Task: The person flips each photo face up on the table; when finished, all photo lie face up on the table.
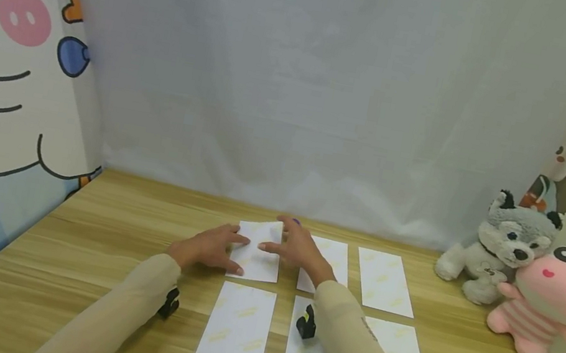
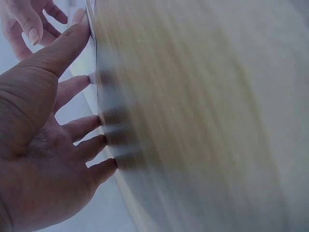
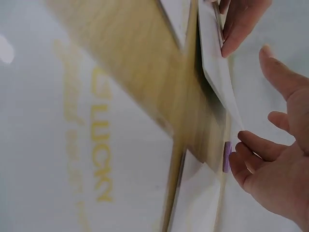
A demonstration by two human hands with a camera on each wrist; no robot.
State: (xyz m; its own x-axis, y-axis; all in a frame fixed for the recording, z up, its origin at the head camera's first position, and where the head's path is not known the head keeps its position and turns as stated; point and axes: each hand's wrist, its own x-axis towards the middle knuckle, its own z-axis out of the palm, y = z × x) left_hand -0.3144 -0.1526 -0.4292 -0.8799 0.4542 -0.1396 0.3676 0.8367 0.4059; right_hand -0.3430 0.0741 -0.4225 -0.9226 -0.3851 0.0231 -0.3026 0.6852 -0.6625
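Note:
A white sheet (image 1: 253, 263) at the back left of the group lies between the two hands; its far right corner is raised. My left hand (image 1: 214, 246) touches its left side with fingers spread and thumb near the bottom edge. In the left wrist view, the left hand (image 2: 53, 130) has its fingertips along a thin edge. My right hand (image 1: 299, 247) is over the right side. The right wrist view shows the right hand (image 3: 275, 169) with one fingertip at the corner of the tilted sheet (image 3: 215, 72), thumb apart from it.
Several other white sheets (image 1: 235, 332) with faint yellow print lie in rows on the wooden table (image 1: 141, 208). A small purple object (image 3: 227, 157) is beside the right fingers. At the right sit a grey dog plush (image 1: 517, 236) and a pink plush (image 1: 551, 299). A pale curtain (image 1: 300, 78) hangs behind.

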